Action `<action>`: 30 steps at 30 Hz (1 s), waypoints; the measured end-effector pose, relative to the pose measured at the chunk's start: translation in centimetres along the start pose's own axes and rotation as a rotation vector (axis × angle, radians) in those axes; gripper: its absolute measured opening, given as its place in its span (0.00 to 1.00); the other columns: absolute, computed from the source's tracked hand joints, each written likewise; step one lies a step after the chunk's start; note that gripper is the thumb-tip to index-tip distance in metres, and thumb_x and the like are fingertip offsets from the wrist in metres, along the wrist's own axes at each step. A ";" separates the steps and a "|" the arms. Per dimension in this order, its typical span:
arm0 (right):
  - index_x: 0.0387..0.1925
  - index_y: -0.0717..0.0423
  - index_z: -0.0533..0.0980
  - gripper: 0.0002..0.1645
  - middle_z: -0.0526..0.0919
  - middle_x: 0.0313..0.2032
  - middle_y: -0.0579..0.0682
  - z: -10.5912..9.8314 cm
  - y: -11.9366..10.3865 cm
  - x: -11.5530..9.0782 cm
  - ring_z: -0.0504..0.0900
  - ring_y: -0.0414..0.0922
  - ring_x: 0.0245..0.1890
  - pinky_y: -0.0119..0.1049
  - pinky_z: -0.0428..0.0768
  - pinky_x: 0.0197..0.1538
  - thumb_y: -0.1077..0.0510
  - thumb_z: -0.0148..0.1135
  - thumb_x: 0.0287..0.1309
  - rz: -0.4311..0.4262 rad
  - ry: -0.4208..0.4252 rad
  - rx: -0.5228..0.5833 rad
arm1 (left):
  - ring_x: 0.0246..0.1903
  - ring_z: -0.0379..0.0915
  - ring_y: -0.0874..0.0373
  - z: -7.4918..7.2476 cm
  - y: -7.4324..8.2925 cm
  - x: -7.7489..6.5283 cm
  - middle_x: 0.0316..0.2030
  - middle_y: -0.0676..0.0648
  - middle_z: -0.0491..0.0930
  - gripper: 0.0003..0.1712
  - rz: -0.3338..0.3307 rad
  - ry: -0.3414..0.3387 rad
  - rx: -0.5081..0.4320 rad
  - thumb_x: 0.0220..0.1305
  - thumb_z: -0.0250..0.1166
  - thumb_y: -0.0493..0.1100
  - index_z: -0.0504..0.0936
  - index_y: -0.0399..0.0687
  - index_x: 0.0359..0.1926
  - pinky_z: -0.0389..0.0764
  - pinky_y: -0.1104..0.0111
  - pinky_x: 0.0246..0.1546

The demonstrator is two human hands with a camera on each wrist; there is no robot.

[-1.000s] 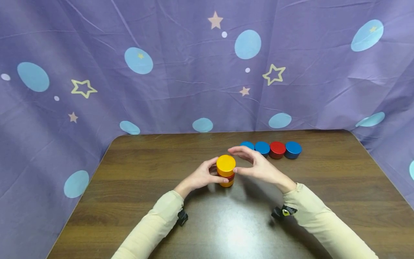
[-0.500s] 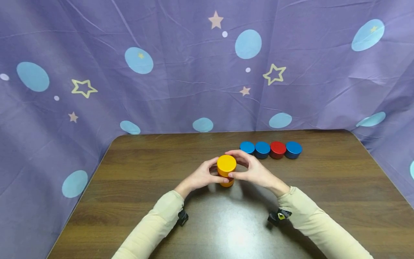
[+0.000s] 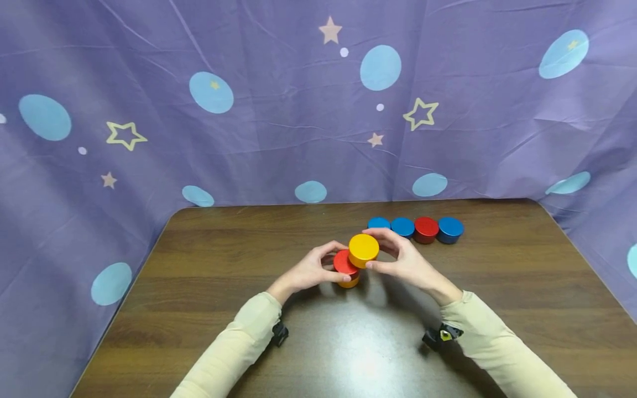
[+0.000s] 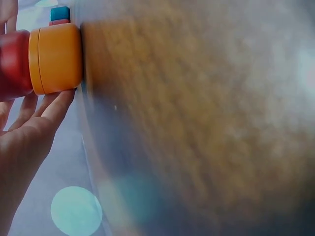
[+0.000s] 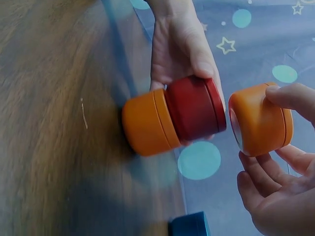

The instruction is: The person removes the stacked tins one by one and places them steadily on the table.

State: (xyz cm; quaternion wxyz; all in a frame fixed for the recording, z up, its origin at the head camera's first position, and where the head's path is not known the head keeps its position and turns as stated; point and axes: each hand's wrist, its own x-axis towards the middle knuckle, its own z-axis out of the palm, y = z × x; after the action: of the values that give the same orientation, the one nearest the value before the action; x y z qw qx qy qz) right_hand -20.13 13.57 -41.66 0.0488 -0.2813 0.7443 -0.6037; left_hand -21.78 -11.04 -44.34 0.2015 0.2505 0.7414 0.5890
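Note:
My right hand pinches an orange round tin between thumb and fingers, lifted up and to the right of a two-tin stack. In the right wrist view a gap shows between that held tin and the red tin at the top of the stack. The stack's lower tin is orange and stands on the table. My left hand grips the stack from the left, its thumb at the front of the red tin. Part of the left fingers is hidden behind the stack.
A row of round tins stands near the table's back edge: a red tin with blue tins on both sides. The right hand partly covers the row's left end. A purple patterned curtain hangs behind the wooden table.
The right hand closed on the top orange tin, then raised it off the red one and moved it to the right. The left hand and the lower two tins stayed put.

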 end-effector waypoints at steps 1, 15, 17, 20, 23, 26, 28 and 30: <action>0.62 0.66 0.67 0.36 0.74 0.58 0.56 -0.2 0.0 -0.1 0.73 0.53 0.58 0.35 0.68 0.62 0.68 0.70 0.52 0.005 0.004 -0.002 | 0.51 0.74 0.51 0.0 0.0 0.0 0.51 0.44 0.75 0.29 0.004 -0.001 0.000 0.53 0.72 0.31 0.73 0.42 0.56 0.75 0.63 0.54; 0.62 0.63 0.68 0.35 0.73 0.57 0.57 -2.0 0.4 -1.4 0.73 0.54 0.58 0.30 0.69 0.59 0.68 0.70 0.52 0.047 0.056 -0.010 | 0.49 0.75 0.50 0.2 0.2 -0.1 0.49 0.43 0.76 0.29 0.049 0.001 -0.027 0.52 0.72 0.30 0.73 0.39 0.56 0.75 0.62 0.54; 0.62 0.63 0.68 0.35 0.73 0.58 0.57 -2.2 0.4 -1.5 0.73 0.53 0.57 0.29 0.70 0.59 0.68 0.70 0.52 0.055 0.062 -0.009 | 0.50 0.74 0.49 0.2 0.2 -0.1 0.49 0.43 0.76 0.29 0.054 -0.003 -0.029 0.53 0.71 0.30 0.72 0.38 0.56 0.74 0.61 0.55; 0.61 0.62 0.68 0.35 0.73 0.58 0.56 -2.6 0.4 -1.7 0.74 0.51 0.57 0.29 0.69 0.59 0.67 0.70 0.52 0.062 0.066 -0.004 | 0.49 0.74 0.49 0.2 0.2 0.0 0.49 0.42 0.76 0.29 0.059 -0.007 -0.039 0.53 0.71 0.29 0.72 0.37 0.57 0.74 0.60 0.55; 0.61 0.62 0.68 0.34 0.74 0.57 0.56 -2.9 0.5 -1.8 0.74 0.49 0.57 0.29 0.69 0.59 0.67 0.70 0.52 0.063 0.072 -0.006 | 0.49 0.74 0.49 0.3 0.1 0.0 0.48 0.42 0.76 0.30 0.061 -0.001 -0.050 0.52 0.71 0.27 0.72 0.35 0.57 0.74 0.60 0.55; 0.61 0.63 0.68 0.34 0.74 0.57 0.58 -3.2 0.6 -2.1 0.74 0.49 0.56 0.28 0.69 0.59 0.68 0.70 0.52 0.052 0.078 -0.021 | 0.49 0.74 0.49 0.4 0.1 0.0 0.48 0.42 0.76 0.31 0.063 0.007 -0.060 0.51 0.70 0.26 0.71 0.34 0.57 0.75 0.60 0.54; 0.61 0.64 0.68 0.34 0.74 0.57 0.59 -3.4 0.8 -2.2 0.74 0.50 0.56 0.28 0.70 0.59 0.69 0.69 0.52 0.045 0.081 -0.032 | 0.48 0.74 0.49 0.4 0.1 0.0 0.48 0.42 0.76 0.31 0.064 0.009 -0.070 0.51 0.70 0.25 0.71 0.33 0.57 0.75 0.61 0.54; 0.61 0.65 0.68 0.34 0.74 0.56 0.60 -3.6 0.9 -2.5 0.74 0.50 0.56 0.27 0.70 0.58 0.69 0.69 0.52 0.042 0.085 -0.041 | 0.48 0.74 0.49 0.5 0.0 0.0 0.48 0.42 0.76 0.31 0.065 0.009 -0.074 0.51 0.70 0.24 0.70 0.33 0.57 0.75 0.62 0.53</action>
State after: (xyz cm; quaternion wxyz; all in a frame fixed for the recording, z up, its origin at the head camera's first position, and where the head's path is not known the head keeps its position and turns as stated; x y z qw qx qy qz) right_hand -19.87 17.97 -42.23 0.0242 -0.2407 0.7638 -0.5984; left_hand -21.54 -10.65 -44.40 0.1880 0.2643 0.7114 0.6235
